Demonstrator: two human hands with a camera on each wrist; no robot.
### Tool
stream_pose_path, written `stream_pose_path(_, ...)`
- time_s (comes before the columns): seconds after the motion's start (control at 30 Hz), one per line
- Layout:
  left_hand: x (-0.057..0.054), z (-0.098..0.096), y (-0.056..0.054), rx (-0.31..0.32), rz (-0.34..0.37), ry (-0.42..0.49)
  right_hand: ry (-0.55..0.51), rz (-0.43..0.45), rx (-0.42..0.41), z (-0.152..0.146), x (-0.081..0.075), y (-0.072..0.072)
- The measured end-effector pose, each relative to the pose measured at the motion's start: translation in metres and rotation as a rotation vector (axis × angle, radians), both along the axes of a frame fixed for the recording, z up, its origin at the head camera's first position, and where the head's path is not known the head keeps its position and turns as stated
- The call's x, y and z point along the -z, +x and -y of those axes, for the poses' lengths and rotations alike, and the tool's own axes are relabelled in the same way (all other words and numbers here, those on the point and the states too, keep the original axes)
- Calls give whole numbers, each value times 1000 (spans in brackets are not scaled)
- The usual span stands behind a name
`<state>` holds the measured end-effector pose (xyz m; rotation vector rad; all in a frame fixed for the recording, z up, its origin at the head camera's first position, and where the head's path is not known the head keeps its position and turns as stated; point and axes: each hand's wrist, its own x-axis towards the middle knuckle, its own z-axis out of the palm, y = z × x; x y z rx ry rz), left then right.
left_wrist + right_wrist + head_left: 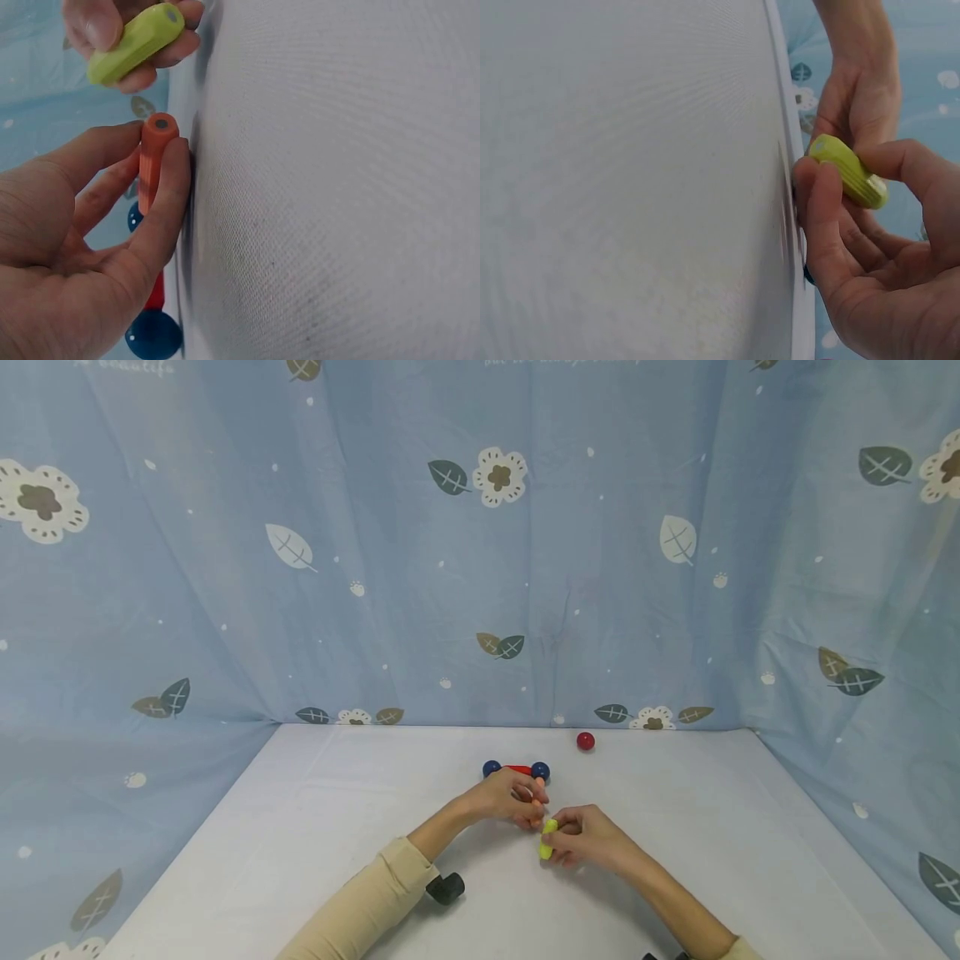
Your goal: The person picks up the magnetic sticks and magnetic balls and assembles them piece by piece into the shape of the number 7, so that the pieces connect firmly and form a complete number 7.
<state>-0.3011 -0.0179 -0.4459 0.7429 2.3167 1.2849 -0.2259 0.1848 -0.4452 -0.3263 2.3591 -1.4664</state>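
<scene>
My left hand (pixel 504 797) pinches an orange magnetic rod (pixel 150 166) between thumb and fingers, with a grey magnet dot on its near end. Just beyond lie two blue balls, the left one (pixel 491 768) and the right one (pixel 540 771), with a red rod (pixel 517 769) between them. The orange rod's far end is close to the right blue ball; whether they touch I cannot tell. My right hand (pixel 594 838) holds a yellow-green magnetic rod (pixel 849 172) between thumb and fingertips, a small gap away from the orange one.
A dark red ball (pixel 586 741) sits near the back edge of the white table (pixel 360 777). Behind it hangs a blue curtain (pixel 405 593) with leaf and flower prints. A black strap-like device (pixel 447 888) shows at the left wrist.
</scene>
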Motion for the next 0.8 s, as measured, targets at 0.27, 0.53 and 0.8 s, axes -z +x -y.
stream_pose_path(0.27, 0, 0, -1, -2, -3, 9, -19, -26, -37, -2, 0, -1)
stream_pose_path(0.53, 2, 1, -3, 4, -3, 4, -34, 6, -49, -1, 1, -1)
stream_pose_path(0.8, 3, 0, -5, 7, -32, -8, -54, 49, -31, -1, 1, -1)
